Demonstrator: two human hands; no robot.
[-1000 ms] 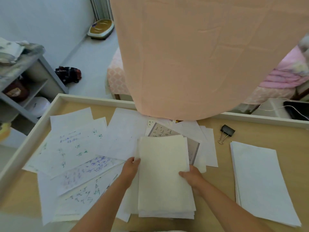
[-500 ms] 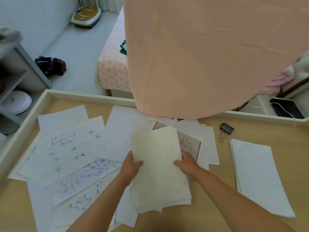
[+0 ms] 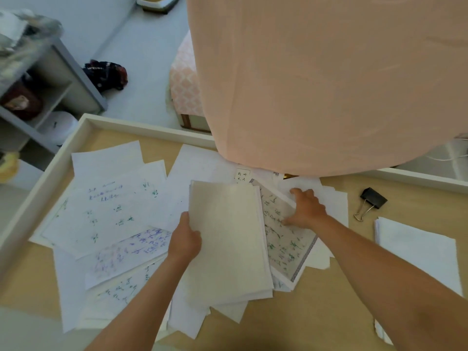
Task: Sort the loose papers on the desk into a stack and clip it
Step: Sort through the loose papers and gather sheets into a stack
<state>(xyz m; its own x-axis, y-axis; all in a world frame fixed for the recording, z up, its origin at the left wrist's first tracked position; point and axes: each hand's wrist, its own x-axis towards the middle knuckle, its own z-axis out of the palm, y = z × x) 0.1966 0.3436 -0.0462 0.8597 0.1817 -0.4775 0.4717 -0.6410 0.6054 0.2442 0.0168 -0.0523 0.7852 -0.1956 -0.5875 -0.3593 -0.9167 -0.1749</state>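
- Lets go of the bundle of papers (image 3: 228, 236) with the right hand (image 3: 305, 209); half a second ago gripped its 3 o'clock edge, now rests on loose sheets at 2 o'clock of it.
- Spreads that hand's fingers over the white sheets, with the thumb laid on a sheet with green writing (image 3: 286, 247).
- Keeps the bundle in the left hand (image 3: 186, 240) alone, at the middle of the desk (image 3: 336, 312): thumb on top at the 9 o'clock edge, other fingers tucked beneath, out of sight.
- Points, most likely, to gathering still under way: another sheet about to join the bundle, squaring and clipping yet to come.
- Leaves the binder clip (image 3: 373, 198) untouched at 3 o'clock, well apart from both hands, with a neat white pile (image 3: 415, 252) just beside it at 4 o'clock.
- Leaves the scattered written sheets (image 3: 109, 206) fanned out from 8 to 10 o'clock.
- Cannot tell whether the right fingertips pinch a sheet or only press: too blurred.
- Loses the far middle of the desk at 12 o'clock behind a hanging peach cloth (image 3: 316, 84), so cannot count papers there; loses the near end of the neat pile behind the right forearm.
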